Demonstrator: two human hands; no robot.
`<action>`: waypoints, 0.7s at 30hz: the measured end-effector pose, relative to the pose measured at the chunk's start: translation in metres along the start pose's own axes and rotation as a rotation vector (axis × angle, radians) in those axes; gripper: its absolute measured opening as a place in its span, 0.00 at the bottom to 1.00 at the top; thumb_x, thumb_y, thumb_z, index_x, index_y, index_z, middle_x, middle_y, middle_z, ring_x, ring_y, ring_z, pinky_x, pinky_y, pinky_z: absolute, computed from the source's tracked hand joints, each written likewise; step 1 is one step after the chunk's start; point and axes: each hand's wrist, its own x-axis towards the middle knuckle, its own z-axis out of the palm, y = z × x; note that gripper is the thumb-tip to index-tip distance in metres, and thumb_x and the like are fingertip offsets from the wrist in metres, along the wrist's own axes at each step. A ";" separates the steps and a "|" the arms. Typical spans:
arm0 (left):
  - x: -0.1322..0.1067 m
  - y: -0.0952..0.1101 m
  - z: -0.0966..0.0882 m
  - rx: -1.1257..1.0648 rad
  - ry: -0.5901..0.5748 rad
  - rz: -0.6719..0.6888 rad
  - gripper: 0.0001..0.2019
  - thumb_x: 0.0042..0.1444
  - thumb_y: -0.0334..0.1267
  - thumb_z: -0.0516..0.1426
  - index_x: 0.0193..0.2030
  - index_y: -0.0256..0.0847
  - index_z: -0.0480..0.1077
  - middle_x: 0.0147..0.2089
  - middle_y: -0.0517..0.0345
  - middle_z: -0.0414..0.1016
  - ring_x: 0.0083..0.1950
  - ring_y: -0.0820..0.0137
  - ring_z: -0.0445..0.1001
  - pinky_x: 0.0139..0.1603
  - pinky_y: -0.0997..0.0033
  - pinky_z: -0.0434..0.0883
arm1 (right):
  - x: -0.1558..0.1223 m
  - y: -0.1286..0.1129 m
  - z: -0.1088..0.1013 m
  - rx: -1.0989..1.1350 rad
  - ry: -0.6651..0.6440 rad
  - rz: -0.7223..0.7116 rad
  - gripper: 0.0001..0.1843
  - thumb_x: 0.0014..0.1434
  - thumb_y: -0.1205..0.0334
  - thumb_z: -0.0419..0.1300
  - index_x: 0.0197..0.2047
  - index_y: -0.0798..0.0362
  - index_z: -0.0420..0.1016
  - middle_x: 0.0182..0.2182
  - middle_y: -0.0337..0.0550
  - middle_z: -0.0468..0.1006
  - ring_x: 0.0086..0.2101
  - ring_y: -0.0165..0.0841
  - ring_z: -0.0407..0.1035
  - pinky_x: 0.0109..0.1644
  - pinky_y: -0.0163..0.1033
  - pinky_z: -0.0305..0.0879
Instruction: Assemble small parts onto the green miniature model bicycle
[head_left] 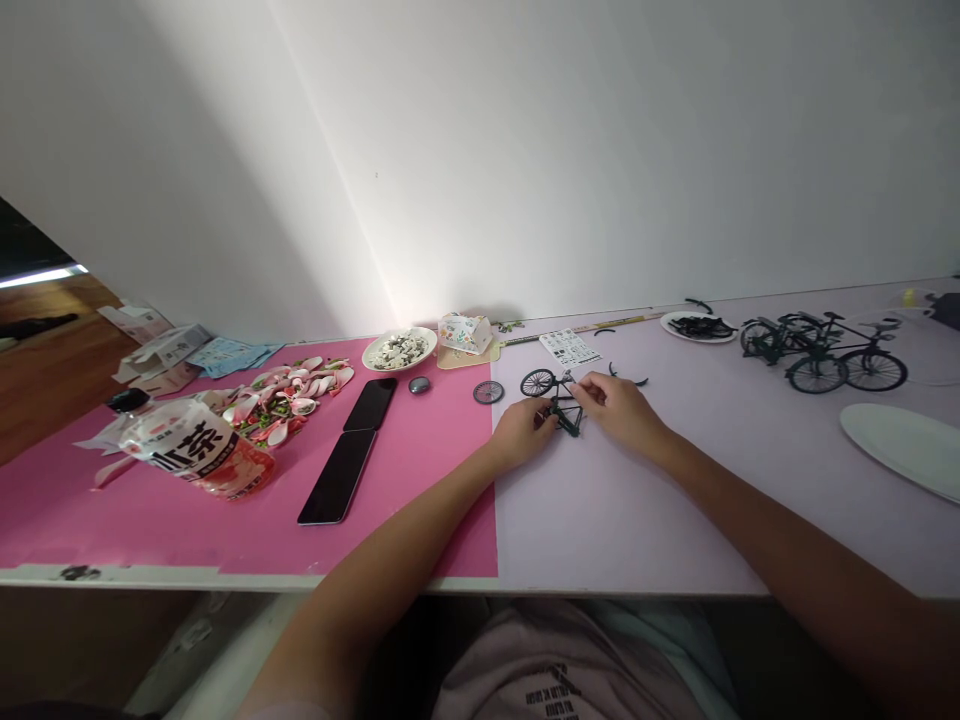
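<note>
A small dark model bicycle (568, 415) with one wheel fitted lies between my hands on the pale part of the table. My left hand (523, 432) is closed on its frame from the left side. From the right, the fingers of my right hand (611, 402) pinch together at the upper end of the frame, near the wheel; any small part between those fingertips is too small to make out. A loose spoked wheel (488, 392) lies just left of the bicycle. Behind my hands rests a printed instruction sheet (570, 348). Thin curved black parts (628, 376) lie beyond my right hand.
Several model bicycles (825, 352) stand at the right, near a white plate (911, 445) and a plate of black parts (699, 328). On the pink side are a drink bottle (199, 445), two dark phones (337, 478), petal-like pieces (289, 400) and a plate of small pieces (400, 350).
</note>
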 end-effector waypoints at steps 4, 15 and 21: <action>0.000 -0.001 0.001 -0.036 0.002 -0.008 0.09 0.62 0.37 0.54 0.39 0.39 0.75 0.34 0.57 0.77 0.32 0.70 0.69 0.33 0.73 0.64 | 0.002 0.003 0.000 -0.043 0.030 0.027 0.21 0.67 0.44 0.52 0.28 0.49 0.66 0.25 0.41 0.75 0.26 0.34 0.65 0.31 0.38 0.55; 0.000 -0.002 0.002 -0.100 -0.006 -0.020 0.13 0.63 0.38 0.54 0.46 0.39 0.78 0.37 0.57 0.81 0.32 0.72 0.70 0.33 0.75 0.64 | -0.003 0.005 0.005 -0.018 -0.165 0.052 0.16 0.59 0.44 0.62 0.34 0.49 0.79 0.26 0.39 0.75 0.26 0.33 0.66 0.29 0.37 0.56; 0.000 -0.002 0.002 -0.092 0.006 -0.012 0.11 0.63 0.38 0.54 0.42 0.38 0.78 0.36 0.57 0.81 0.32 0.72 0.70 0.32 0.75 0.64 | -0.003 0.005 0.007 0.056 -0.128 0.042 0.13 0.58 0.47 0.64 0.36 0.48 0.80 0.25 0.37 0.73 0.25 0.31 0.63 0.28 0.37 0.56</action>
